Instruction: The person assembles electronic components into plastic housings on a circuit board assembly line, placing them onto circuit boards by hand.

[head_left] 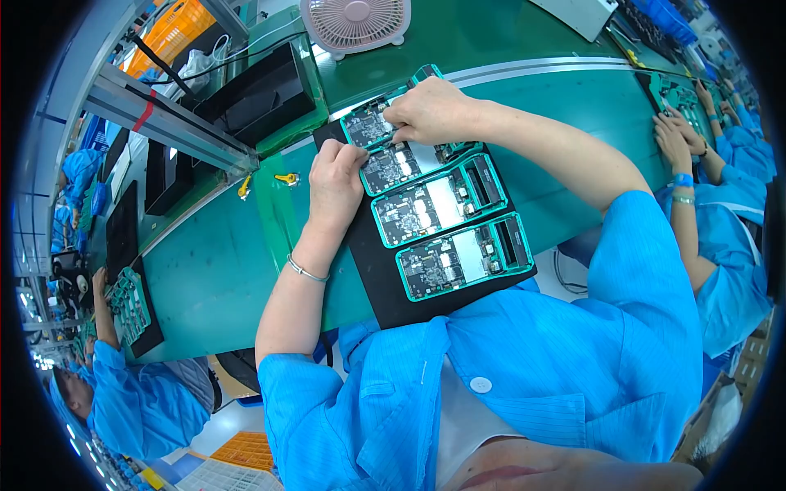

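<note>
Several opened handheld devices with teal frames and bare circuit boards lie in a row on a black mat [360, 260]. Over the farthest device [366, 124] is my right hand [430, 113], its fingers curled in a pinch and covering part of the board. My left hand [334, 182] is closed, with thumb and fingertips at the left edge between the farthest and the second device [391, 169]. Whatever either hand pinches is too small or hidden. Nearer to me, the third device [409, 214] and the nearest device [432, 270] lie untouched.
A pink fan [357, 20] stands beyond the green bench [221, 254]. A black bin [266, 98] and a metal post [176, 123] are at the far left, near two yellow fittings [286, 178]. Co-workers in blue sit on both sides, with a co-worker's hands [675, 135] over devices at right.
</note>
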`<control>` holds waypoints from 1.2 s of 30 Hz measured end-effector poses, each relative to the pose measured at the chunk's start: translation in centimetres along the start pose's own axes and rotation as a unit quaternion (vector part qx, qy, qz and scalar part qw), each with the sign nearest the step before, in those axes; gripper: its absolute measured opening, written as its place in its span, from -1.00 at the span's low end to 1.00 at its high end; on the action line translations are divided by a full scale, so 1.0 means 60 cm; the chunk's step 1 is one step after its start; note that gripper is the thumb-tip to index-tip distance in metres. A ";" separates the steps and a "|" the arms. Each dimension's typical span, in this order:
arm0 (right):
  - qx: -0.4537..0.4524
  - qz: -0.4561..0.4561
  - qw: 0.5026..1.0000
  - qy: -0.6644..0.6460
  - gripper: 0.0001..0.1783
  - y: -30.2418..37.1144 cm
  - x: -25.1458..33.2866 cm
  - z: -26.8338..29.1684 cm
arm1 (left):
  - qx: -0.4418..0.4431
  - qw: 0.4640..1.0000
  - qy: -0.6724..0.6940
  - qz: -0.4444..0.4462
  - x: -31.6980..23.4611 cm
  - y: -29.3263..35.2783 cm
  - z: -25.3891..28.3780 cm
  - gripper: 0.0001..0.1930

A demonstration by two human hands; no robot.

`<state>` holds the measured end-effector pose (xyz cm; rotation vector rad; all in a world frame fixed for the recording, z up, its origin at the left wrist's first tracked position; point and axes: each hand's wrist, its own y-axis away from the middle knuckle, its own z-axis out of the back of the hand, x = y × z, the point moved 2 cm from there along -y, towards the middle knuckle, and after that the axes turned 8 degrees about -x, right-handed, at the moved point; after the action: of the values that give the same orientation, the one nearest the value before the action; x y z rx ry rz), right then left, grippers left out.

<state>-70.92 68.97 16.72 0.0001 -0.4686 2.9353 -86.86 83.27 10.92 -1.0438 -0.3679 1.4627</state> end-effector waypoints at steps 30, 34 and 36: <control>0.013 0.004 1.000 0.001 -0.69 -0.005 0.002 0.005 | 0.054 0.995 -0.010 -0.085 0.010 -0.015 0.007 -0.91; 0.006 0.014 1.000 0.000 -0.69 -0.003 0.001 0.008 | 0.091 0.990 0.018 -0.106 0.009 -0.021 0.014 -0.92; 0.009 0.013 1.000 -0.001 -0.70 0.000 0.003 0.007 | 0.092 0.992 0.031 -0.086 0.009 -0.020 0.014 -0.92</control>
<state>-71.09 68.86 17.12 0.0001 -0.4456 2.9649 -86.69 84.30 12.06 -0.8850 -0.2652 1.2819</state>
